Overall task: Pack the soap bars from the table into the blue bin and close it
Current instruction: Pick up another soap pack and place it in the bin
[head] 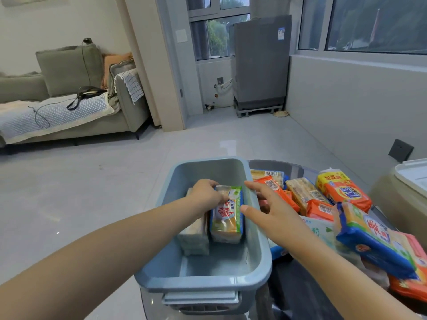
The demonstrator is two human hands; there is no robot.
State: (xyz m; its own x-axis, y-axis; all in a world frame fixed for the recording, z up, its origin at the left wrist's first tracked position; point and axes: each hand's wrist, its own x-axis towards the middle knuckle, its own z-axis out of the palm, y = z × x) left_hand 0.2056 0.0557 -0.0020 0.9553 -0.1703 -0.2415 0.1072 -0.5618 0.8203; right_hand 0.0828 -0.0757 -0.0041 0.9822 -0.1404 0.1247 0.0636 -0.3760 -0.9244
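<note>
The blue bin [260, 229] stands open at the table's left edge. Inside it a soap pack [227, 215] with a green, orange and blue wrapper stands upright beside a pale wrapped pack [193, 239]. My left hand [205, 192] reaches into the bin and grips the top of the colourful pack. Over the bin's right rim my right hand [275, 209] hovers with fingers spread, holding nothing. Several more soap packs [307, 195] in orange, yellow and blue wrappers lie piled on the table to the right.
The dark glass table [298, 289] carries the bin and the pile. A white lid [413, 175] rests on a beige stand at the far right. Grey floor [92, 192] spreads to the left, with a sofa [69, 107] and a washing machine [261, 63] further back.
</note>
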